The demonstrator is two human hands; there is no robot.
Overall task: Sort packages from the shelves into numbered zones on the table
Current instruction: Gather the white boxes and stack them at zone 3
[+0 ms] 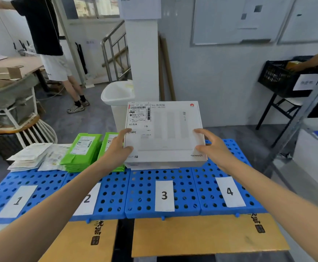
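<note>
Box [163,133] lies flat, long axis crosswise, label top away, hands left [116,148] and right [215,148] gripping its sides.

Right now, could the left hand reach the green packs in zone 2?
Probably yes, once it lets go. The left hand grips the left edge of the box; the green packs lie right beside it, nothing stacked on them. The right hand holds the other edge.
</note>
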